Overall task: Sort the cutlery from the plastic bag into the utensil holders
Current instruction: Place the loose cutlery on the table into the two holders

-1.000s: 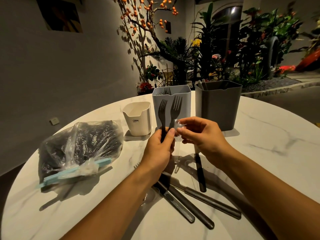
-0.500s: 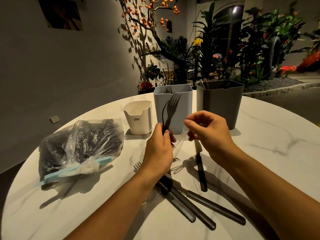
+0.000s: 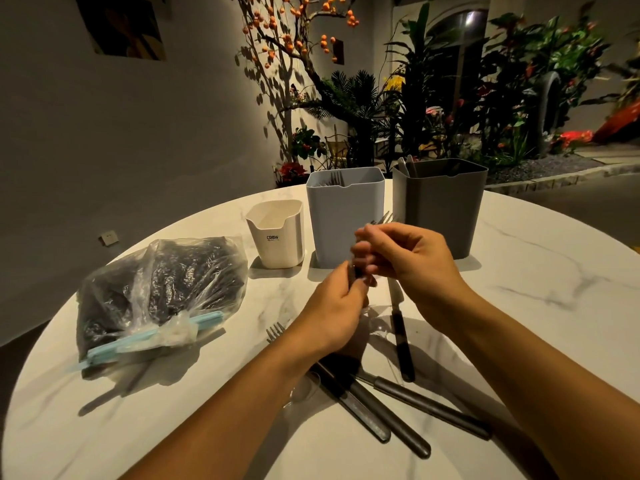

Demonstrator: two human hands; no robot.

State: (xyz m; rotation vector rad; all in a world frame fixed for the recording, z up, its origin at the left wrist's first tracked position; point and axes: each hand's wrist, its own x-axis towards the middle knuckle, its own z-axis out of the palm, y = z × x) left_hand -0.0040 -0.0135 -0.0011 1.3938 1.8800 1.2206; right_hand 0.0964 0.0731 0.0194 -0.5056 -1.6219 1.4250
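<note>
Mid-frame, our left hand (image 3: 334, 308) and right hand (image 3: 408, 263) grip blurred forks (image 3: 382, 219) before three holders (image 3: 344, 216). The bag (image 3: 159, 292) lies left near the table (image 3: 554, 306) edge; bare marble at right.

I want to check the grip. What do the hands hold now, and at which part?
The left hand grips dark forks by the lower handles. The right hand closes over them higher up, just below the prongs, though blur hides its exact hold.
</note>
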